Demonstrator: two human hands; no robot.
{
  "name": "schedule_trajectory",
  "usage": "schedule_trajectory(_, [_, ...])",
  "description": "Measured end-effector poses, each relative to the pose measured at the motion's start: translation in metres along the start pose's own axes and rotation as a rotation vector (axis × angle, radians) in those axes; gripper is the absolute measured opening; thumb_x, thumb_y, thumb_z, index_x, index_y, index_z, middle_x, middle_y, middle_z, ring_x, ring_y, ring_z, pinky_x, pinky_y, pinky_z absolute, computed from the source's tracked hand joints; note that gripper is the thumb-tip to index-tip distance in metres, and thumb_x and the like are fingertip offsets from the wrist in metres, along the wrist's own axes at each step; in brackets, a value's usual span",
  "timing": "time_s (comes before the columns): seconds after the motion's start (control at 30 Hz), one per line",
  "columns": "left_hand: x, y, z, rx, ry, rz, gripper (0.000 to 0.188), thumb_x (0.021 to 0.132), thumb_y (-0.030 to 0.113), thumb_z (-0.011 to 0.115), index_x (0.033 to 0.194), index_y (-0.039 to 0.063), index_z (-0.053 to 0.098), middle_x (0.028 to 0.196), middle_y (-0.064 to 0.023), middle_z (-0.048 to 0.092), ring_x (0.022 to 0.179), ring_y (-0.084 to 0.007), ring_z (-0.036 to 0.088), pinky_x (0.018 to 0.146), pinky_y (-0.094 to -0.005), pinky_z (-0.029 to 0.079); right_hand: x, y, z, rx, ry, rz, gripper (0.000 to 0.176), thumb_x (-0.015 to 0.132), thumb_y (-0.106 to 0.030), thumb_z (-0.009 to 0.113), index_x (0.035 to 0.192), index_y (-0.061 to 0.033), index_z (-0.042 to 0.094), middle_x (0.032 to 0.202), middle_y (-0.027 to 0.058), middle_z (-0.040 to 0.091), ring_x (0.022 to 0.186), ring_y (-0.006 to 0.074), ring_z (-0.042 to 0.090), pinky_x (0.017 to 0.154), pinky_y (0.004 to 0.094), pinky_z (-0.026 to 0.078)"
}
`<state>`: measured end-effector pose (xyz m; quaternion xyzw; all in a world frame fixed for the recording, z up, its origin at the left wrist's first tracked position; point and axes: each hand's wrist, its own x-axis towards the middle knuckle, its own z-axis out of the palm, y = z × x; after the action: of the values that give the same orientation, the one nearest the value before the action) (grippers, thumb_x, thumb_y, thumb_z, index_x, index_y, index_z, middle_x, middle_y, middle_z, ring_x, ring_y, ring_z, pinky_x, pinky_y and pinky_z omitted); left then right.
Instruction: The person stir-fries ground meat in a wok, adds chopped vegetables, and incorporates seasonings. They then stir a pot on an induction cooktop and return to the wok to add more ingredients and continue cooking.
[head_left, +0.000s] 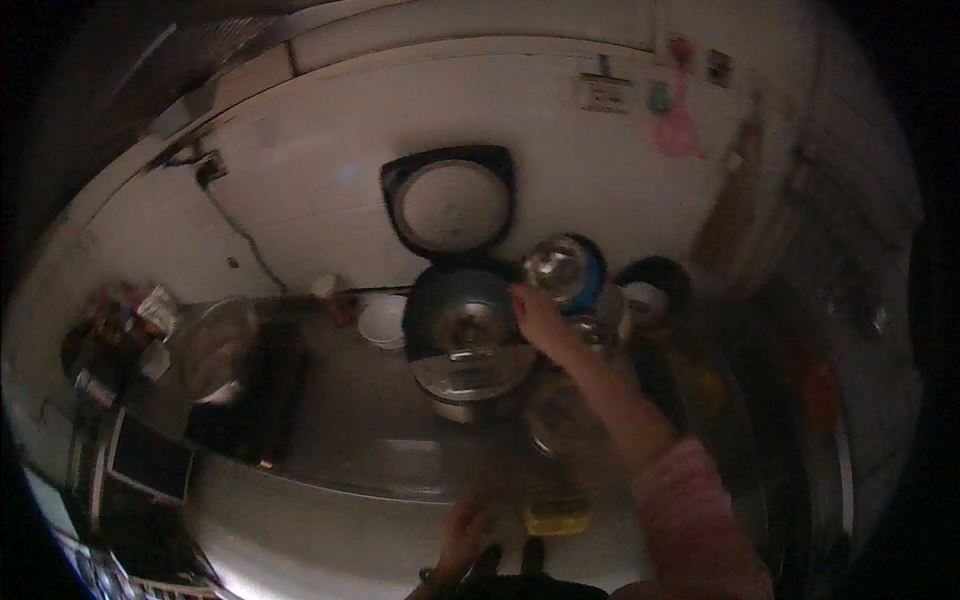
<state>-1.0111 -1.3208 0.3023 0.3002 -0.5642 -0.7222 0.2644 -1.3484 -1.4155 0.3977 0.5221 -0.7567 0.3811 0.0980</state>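
A rounded appliance that looks like a rice cooker (431, 409) stands on the counter, its lid (454, 206) raised against the wall. Inside the cooker I see shiny metal. My right hand (531, 311) reaches over the cooker's right rim with curled fingers; whether it grips anything is unclear. Just beyond that hand is a round metal vessel (553, 268) with a blue side. My left hand (466, 521) is low and blurred near the counter's front edge, and I cannot make out anything in it. A white bowl (381, 322) sits left of the cooker.
A dim clear bowl-like vessel (559, 424) lies under my right forearm. Farther left are a large basin (217, 356), a dark flat surface (285, 375) and a cluttered heap (124, 330). A yellow object (557, 517) is near my feet. Pink utensils (675, 131) hang on the wall.
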Motion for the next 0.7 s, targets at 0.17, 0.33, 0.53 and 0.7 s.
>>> schedule_trajectory(0.17, [-0.047, -0.057, -0.077, 0.116, 0.402, 0.312, 0.019, 0.088, 0.012, 0.046, 0.101, 0.000, 0.054, 0.084, -0.0090, 0.058, 0.070, -0.0150, 0.054, 0.066, -0.0302, 0.047, 0.127, 0.124, 0.113, -0.470, -0.209, -0.073, 0.023, 0.078, -0.007, 0.042, 0.093, -0.0011, 0.059, 0.099, 0.0206, 0.056, 0.091, 0.0353, 0.053, 0.081, 0.0443, 0.042])
schedule_trajectory(0.33, [-0.128, -0.069, -0.126, 0.298, 0.952, 0.125, 0.017, 0.083, 0.004, 0.042, 0.094, 0.001, 0.055, 0.073, -0.0068, 0.057, 0.060, -0.0119, 0.053, 0.055, -0.0230, 0.044, 0.169, 0.231, 0.187, -0.683, -0.217, -0.122, 0.027, 0.084, -0.017, 0.040, 0.097, -0.0059, 0.061, 0.100, 0.0186, 0.059, 0.091, 0.0325, 0.057, 0.078, 0.0444, 0.046])
schedule_trajectory(0.53, [-0.146, -0.037, -0.139, 0.138, 1.113, 0.037, 0.015, 0.082, 0.001, 0.046, 0.095, 0.000, 0.053, 0.074, -0.0094, 0.058, 0.063, -0.0133, 0.055, 0.059, -0.0238, 0.046, 0.169, 0.278, 0.211, -0.637, -0.173, -0.200, 0.021, 0.081, -0.015, 0.047, 0.092, -0.0038, 0.060, 0.095, 0.0181, 0.059, 0.087, 0.0360, 0.056, 0.077, 0.0440, 0.045])
schedule_trajectory(0.7, [-0.138, -0.011, -0.167, 0.174, 1.076, 0.048, 0.013, 0.082, -0.001, 0.046, 0.093, -0.001, 0.053, 0.066, -0.0071, 0.057, 0.062, -0.0121, 0.056, 0.057, -0.0234, 0.046, 0.186, 0.214, 0.156, -0.504, -0.181, -0.030, 0.022, 0.077, -0.014, 0.054, 0.094, -0.0016, 0.058, 0.097, 0.0190, 0.058, 0.089, 0.0362, 0.055, 0.079, 0.0425, 0.044])
